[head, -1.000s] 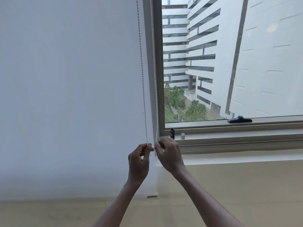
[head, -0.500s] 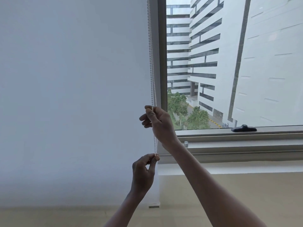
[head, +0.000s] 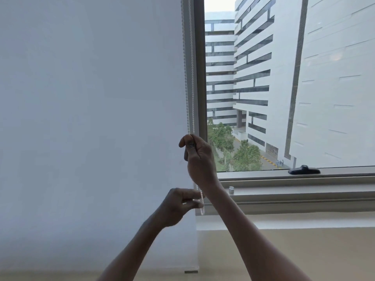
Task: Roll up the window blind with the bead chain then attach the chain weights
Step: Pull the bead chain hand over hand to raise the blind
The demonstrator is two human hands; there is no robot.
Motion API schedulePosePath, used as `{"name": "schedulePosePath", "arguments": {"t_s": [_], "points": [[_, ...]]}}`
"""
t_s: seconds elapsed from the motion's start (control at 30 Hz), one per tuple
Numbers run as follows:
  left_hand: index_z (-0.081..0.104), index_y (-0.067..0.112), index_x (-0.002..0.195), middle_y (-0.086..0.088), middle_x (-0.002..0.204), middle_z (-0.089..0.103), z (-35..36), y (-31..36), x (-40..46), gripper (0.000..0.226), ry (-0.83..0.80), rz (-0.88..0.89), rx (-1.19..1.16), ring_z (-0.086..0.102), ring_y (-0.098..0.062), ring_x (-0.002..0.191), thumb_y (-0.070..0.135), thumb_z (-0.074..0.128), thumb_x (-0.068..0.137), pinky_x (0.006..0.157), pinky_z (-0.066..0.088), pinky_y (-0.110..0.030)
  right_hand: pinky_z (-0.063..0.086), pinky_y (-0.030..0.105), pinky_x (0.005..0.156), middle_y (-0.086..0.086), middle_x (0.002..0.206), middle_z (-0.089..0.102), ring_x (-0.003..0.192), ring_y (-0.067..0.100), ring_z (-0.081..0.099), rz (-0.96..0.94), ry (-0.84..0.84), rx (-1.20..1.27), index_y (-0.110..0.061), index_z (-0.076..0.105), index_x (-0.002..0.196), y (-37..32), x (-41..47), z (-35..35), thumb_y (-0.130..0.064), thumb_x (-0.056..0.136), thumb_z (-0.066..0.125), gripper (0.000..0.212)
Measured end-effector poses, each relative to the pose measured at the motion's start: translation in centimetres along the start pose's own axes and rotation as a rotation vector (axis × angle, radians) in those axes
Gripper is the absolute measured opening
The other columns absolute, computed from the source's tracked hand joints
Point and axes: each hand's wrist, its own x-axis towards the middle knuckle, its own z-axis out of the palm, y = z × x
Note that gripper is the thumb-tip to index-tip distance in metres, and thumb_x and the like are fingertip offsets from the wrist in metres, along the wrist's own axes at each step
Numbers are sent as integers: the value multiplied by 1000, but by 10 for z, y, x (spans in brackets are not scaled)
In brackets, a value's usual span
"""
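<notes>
A white roller blind covers the left window pane down to near the floor. Its white bead chain hangs as two strands along the blind's right edge. My right hand is raised and pinches the chain between thumb and fingers. Below it, my left hand touches the chain's loose lower end with its fingertips; the hand is blurred. A small silver chain weight stands on the window sill, right of my right wrist.
The grey window frame runs just right of the chain. A black window handle lies on the lower frame. The sill ledge and a beige wall below it fill the right side.
My right hand rose from the chain's bottom end to well above the sill and grips higher up. My left hand stayed low at the chain's end. The black weight on the sill is now hidden.
</notes>
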Motion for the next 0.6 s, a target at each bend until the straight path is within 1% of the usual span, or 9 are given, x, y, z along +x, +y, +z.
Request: {"name": "schedulePosePath", "arguments": {"t_s": [0.03, 0.07, 0.1, 0.13, 0.23, 0.37, 0.5, 0.57, 0.6], "points": [[81, 23, 91, 8, 87, 79, -11, 12, 5, 19, -20, 19, -3, 73, -10, 80, 8, 70, 87, 77, 58, -29, 27, 17, 41, -4, 49, 36, 43, 5, 30, -10, 13, 0, -12, 60, 78, 0, -2, 0, -15, 101, 43, 29], [80, 32, 83, 15, 76, 77, -21, 25, 11, 32, -15, 39, -11, 69, -1, 70, 4, 64, 89, 68, 55, -17, 27, 19, 41, 0, 50, 36, 43, 7, 31, -21, 25, 0, -11, 59, 77, -1, -3, -1, -13, 101, 44, 29], [78, 36, 78, 19, 70, 74, -31, 38, 17, 43, 14, 57, -52, 66, 3, 65, 0, 59, 92, 64, 50, -10, 28, 21, 42, 1, 50, 37, 44, 9, 32, -32, 33, 3, -10, 59, 76, -1, -4, -1, -12, 100, 44, 28], [78, 33, 79, 17, 72, 74, -41, 51, 23, 44, 57, 57, -122, 68, 3, 69, -2, 55, 93, 66, 51, -10, 29, 21, 44, -1, 50, 38, 45, 9, 33, -44, 39, 7, -10, 58, 75, -2, -5, -2, -11, 99, 43, 28], [74, 15, 102, -5, 97, 79, -64, 83, 47, 29, 211, 70, -394, 74, -19, 98, 3, 48, 100, 86, 58, -30, 32, 23, 47, -11, 51, 40, 47, 5, 37, -87, 64, -29, -12, 56, 71, -3, -9, -6, -11, 97, 42, 29], [65, 5, 114, -14, 110, 74, -88, 137, 80, 32, 284, 112, -687, 70, -30, 109, 13, 35, 106, 88, 57, -35, 29, 27, 44, 1, 49, 37, 44, 8, 33, -115, 77, -29, -8, 56, 73, -4, -15, -14, -10, 98, 43, 28], [63, 3, 111, -13, 107, 75, -103, 199, 103, 39, 246, 207, -879, 72, -27, 102, 23, 31, 107, 84, 58, -35, 28, 24, 44, 2, 49, 35, 44, 9, 33, -126, 80, 11, -5, 57, 74, -8, -20, -18, -14, 97, 43, 29], [64, 3, 109, -10, 99, 77, -105, 227, 110, 39, 200, 232, -966, 74, -22, 89, 25, 31, 107, 76, 59, -33, 28, 24, 44, 2, 50, 35, 45, 10, 33, -132, 68, 6, -6, 57, 74, -11, -24, -16, -15, 97, 42, 29], [64, 3, 108, -7, 91, 77, -104, 239, 112, 38, 179, 232, -1022, 73, -18, 77, 26, 34, 107, 67, 58, -30, 28, 22, 45, 0, 50, 36, 45, 8, 33, -136, 67, 3, -6, 57, 74, -12, -26, -14, -15, 97, 42, 29]]}}
